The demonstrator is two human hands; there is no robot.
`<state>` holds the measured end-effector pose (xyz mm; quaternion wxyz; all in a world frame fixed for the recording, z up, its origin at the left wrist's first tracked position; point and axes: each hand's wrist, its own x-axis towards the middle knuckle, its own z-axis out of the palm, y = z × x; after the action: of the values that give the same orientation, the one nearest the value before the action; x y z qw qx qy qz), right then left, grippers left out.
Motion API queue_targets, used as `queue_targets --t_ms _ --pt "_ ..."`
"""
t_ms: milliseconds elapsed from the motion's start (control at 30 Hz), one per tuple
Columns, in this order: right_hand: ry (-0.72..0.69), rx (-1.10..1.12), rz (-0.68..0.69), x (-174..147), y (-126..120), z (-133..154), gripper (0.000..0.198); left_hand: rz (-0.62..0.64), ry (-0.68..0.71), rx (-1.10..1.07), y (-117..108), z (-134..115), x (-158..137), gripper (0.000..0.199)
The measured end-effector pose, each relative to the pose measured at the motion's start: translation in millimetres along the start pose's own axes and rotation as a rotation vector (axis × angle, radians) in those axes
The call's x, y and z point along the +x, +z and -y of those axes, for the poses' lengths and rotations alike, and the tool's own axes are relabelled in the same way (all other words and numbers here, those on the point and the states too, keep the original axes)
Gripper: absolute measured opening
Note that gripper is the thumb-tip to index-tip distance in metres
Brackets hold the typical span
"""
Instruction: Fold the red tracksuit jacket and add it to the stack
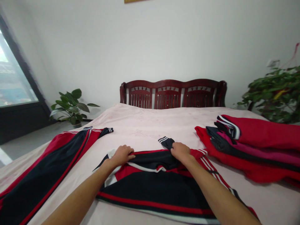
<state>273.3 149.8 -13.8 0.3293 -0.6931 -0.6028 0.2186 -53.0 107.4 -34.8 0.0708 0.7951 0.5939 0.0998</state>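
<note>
Both hands, left hand (122, 155) and right hand (180, 152), pinch the soft red-and-black striped jacket (154, 184) on the pink sheet (145, 125).

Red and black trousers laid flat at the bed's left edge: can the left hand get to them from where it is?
Probably yes: the red and black trousers lie beside the left hand, only bare pink sheet between.

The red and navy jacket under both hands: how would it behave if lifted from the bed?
The jacket looks floppy: it creases where the hands bunch it. Probably light, since it lies thin on the bed. Unlikely to roll.
</note>
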Motion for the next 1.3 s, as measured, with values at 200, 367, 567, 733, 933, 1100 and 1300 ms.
queue_targets --t_ms 200,367,567,733,933,1100,1300 --pt "0.197 0.513 -0.197 -0.9 -17.5 -30.2 0.008 -0.093 -0.136 -0.212 -7.7 16.4 -7.9 0.046" --pt "0.444 0.903 -0.201 -29.6 -22.6 -56.5 0.022 -0.107 -0.263 -0.19 -3.8 20.9 -1.8 0.027" --pt "0.569 1.016 -0.054 -39.3 -36.7 -72.0 0.013 -0.261 -0.223 -0.083 -0.3 -11.9 -11.6 0.021" --pt "0.579 0.966 -0.095 -24.9 -43.1 -70.8 0.013 -0.201 0.095 -0.207 17.4 -71.3 -22.7 0.042" --pt "0.439 0.953 -0.258 -17.7 -47.1 -64.8 0.015 -0.159 0.268 -0.175 43.2 -103.2 -23.2 0.037" --pt "0.518 0.888 -0.223 -29.0 -60.0 -88.9 0.021 -0.133 0.425 -0.129 45.6 -87.1 -40.1 0.047" --pt "0.576 0.815 -0.195 -27.9 -76.1 -109.8 0.007 -0.126 0.354 -0.28 47.6 -79.4 -53.4 0.044"
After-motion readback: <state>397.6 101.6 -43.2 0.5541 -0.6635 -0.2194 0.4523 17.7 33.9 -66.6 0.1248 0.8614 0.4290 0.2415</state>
